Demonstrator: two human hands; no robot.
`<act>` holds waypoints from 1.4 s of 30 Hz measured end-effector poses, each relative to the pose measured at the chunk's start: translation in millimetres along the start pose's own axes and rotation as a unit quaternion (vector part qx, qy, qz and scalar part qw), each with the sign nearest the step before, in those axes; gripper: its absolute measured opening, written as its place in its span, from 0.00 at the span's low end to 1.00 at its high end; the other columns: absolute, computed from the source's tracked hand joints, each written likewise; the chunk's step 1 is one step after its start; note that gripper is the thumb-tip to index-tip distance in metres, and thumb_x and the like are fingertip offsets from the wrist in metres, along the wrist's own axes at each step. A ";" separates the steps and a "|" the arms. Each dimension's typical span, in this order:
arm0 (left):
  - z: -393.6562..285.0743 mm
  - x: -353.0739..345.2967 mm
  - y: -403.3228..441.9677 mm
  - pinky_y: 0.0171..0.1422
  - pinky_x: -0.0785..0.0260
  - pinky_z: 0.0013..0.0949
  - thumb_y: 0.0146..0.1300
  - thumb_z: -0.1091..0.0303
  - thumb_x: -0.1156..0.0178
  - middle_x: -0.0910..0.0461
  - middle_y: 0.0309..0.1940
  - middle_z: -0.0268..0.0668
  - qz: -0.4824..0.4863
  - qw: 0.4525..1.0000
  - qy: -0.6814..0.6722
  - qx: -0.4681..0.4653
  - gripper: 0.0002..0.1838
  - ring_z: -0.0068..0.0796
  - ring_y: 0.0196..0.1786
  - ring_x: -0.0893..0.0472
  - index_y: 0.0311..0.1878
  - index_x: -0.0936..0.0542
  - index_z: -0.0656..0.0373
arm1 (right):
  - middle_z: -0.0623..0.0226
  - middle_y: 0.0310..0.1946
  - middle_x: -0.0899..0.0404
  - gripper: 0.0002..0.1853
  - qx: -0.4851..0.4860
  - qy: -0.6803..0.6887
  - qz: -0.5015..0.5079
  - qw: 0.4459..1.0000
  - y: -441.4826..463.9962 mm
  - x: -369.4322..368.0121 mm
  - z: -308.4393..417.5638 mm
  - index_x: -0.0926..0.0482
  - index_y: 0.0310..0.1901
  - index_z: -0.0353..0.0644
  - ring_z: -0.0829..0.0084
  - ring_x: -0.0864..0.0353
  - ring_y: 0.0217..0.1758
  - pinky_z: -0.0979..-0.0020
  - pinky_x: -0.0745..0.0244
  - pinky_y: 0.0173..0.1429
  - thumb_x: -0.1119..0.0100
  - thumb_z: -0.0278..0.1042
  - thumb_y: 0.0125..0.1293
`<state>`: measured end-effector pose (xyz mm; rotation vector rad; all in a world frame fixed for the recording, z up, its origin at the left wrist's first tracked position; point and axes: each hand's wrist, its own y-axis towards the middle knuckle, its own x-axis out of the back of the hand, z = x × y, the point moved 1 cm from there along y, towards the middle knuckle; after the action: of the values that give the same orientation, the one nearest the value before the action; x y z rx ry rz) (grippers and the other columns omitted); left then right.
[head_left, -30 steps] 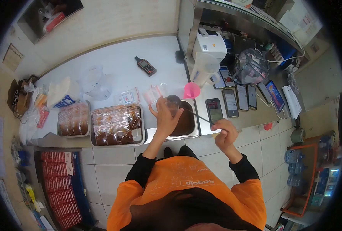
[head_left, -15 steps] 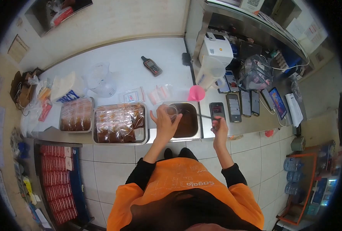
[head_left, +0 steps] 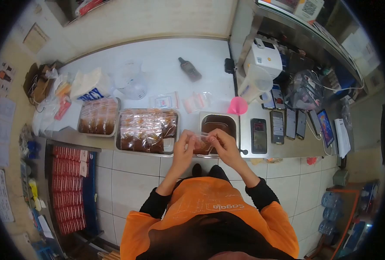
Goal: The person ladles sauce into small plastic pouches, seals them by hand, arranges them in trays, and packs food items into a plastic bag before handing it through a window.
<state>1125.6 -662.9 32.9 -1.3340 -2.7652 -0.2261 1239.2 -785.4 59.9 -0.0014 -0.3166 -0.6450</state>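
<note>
My left hand (head_left: 183, 151) and my right hand (head_left: 226, 149) pinch the two sides of the top of a small clear plastic bag (head_left: 200, 142). Brown sauce shows in the bag, though my fingers hide part of it. Both hands are over the near left part of a metal container (head_left: 236, 125) of brown sauce (head_left: 216, 125). A dark handle end (head_left: 244, 152) sticks out past the container's right edge, touched by neither hand. Left of my hands stands a metal tray (head_left: 168, 143) filled with rows of bagged brown sauce (head_left: 141, 130).
A second tray of bags (head_left: 99, 116) is further left. Behind the container lie small packs of plastic bags (head_left: 197, 102) and a pink funnel (head_left: 237, 105). Several phones (head_left: 259, 135) and a clear jug (head_left: 256, 82) are to the right. A handheld device (head_left: 190, 70) lies further back.
My right hand has let go of the dark handle and moved left to the bag. Both hands now hold the bag's top. The whole view has shifted slightly.
</note>
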 end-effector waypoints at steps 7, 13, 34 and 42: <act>0.2 51.0 -7.5 0.33 0.37 0.25 0.60 0.75 0.42 0.26 0.23 0.35 0.116 0.992 0.033 -0.048 0.04 0.20 0.27 0.29 0.30 0.22 0.66 | 0.64 0.30 0.21 0.05 0.020 -0.005 0.138 0.990 14.3 -19.3 -8.6 0.19 0.35 0.36 0.78 0.22 0.35 0.79 0.28 0.39 0.37 0.26 0.58; -5.4 79.3 -14.3 0.37 0.34 0.26 0.56 0.77 0.41 0.24 0.25 0.37 0.111 0.987 0.109 -0.038 0.03 0.25 0.32 0.25 0.29 0.22 0.66 | 0.61 0.28 0.19 0.06 0.009 0.068 0.169 0.983 21.8 -53.6 -4.8 0.18 0.36 0.37 0.74 0.19 0.32 0.74 0.24 0.39 0.37 0.29 0.58; 120.5 18.3 150.7 0.49 0.39 0.47 0.55 0.59 0.43 0.23 0.40 0.37 0.024 0.819 0.537 -0.204 0.11 0.37 0.47 0.26 0.38 0.21 0.53 | 0.58 0.25 0.21 0.20 0.031 -0.233 0.400 0.886 37.6 -45.6 -16.7 0.27 0.39 0.42 0.56 0.20 0.32 0.59 0.29 0.35 0.41 0.52 0.60; 189.9 -33.1 221.3 0.51 0.40 0.55 0.61 0.57 0.49 0.22 0.43 0.38 0.074 0.757 0.644 -0.080 0.14 0.37 0.50 0.26 0.44 0.21 0.52 | 0.62 0.22 0.24 0.15 -0.045 -0.116 0.334 0.934 -3.3 2.3 4.5 0.27 0.38 0.42 0.61 0.23 0.27 0.64 0.30 0.32 0.42 0.46 0.63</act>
<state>1320.7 -522.4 -135.4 -0.8190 -1.4564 -0.9467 1237.8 -788.9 64.5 -0.2656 -0.4840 0.0227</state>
